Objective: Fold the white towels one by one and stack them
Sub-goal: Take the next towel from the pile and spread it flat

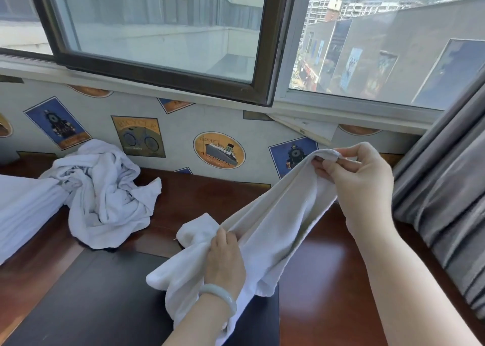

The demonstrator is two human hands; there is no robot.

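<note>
Towel (275, 222) hangs in the air over the right edge of the black mat (91, 306), drawn into a bunched band. Its long axis climbs from the mat's right edge up and away to the right. The left hand (225, 256) grips the low end nearest the mat, fingers curled round gathered cloth. The right hand (359, 177) pinches the high end between thumb and fingertips, raised and farther from the mat, arm reaching forward. Loose cloth droops below the left hand toward the mat. A crumpled pile (105, 193) of towels lies beyond the mat's far left corner. Opening the band flat over the mat looks like the next need.
</note>
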